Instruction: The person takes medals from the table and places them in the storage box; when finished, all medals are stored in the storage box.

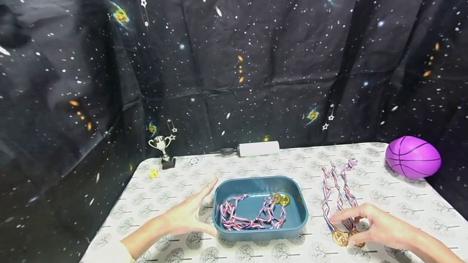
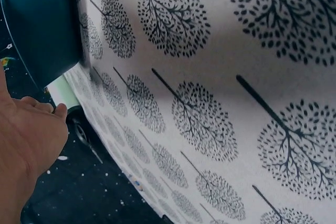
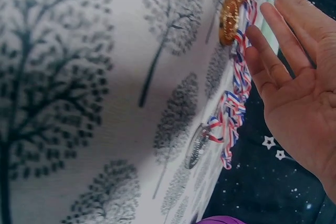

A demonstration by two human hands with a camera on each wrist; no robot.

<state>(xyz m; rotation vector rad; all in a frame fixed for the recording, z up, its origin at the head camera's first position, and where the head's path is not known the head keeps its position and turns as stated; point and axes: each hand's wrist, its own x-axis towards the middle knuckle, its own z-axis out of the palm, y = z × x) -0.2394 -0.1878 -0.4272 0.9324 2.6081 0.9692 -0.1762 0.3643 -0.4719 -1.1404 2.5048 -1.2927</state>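
A blue-green plastic tub [image 1: 260,235] holds a heap of striped ribbons [image 1: 234,220] with medals [image 1: 283,200] at its right end. My left hand [image 1: 184,216] is beside the tub's left wall, thumb and fingers spread; whether it touches the wall I cannot tell. Over medals laid out right of the tub is my right hand [image 1: 384,226], its fingers extended and gripping nothing. Beneath it lies a gold medal [image 1: 340,238], its striped ribbon [image 1: 326,198] stretched away towards the back. The right wrist view also shows a silver medal [image 3: 197,148], hidden by the hand in the head view.
At the back left stand a small trophy [image 1: 161,145] and a yellow cube [image 1: 153,173]. A poker chip [image 1: 193,161] lies near them. Behind the tub is a white cylinder [image 1: 258,148]. A purple ball [image 1: 413,157] rests at the table's [image 1: 204,169] right rear.
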